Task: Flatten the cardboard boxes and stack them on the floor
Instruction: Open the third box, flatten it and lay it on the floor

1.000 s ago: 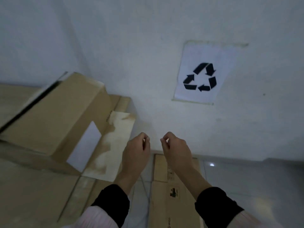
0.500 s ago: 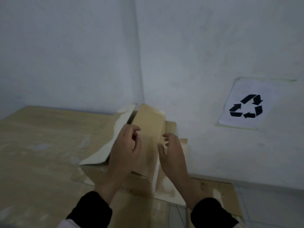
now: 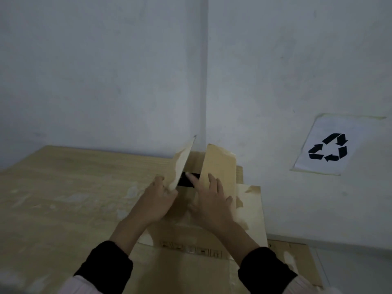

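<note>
A brown cardboard box [image 3: 191, 247] stands on the wooden table's right end, in the corner of the room. Its two top flaps are raised. My left hand [image 3: 156, 201] grips the lower edge of the left flap [image 3: 182, 164]. My right hand [image 3: 212, 200] lies flat against the right flap [image 3: 220, 166], fingers spread, with one finger reaching into the dark gap between the flaps. Another flap [image 3: 251, 211] hangs out to the right. A flattened cardboard sheet [image 3: 297, 259] lies on the floor, lower right.
The light wooden table [image 3: 63, 198] fills the left half and meets the grey walls. A paper with a black recycling sign [image 3: 331, 145] is taped to the right wall. Pale floor tiles [image 3: 356, 272] show at the lower right.
The view has swung left and down toward the box. Both hands moved forward from empty air onto the box's top flaps, the left closing on its flap, and the flaps now stand apart.
</note>
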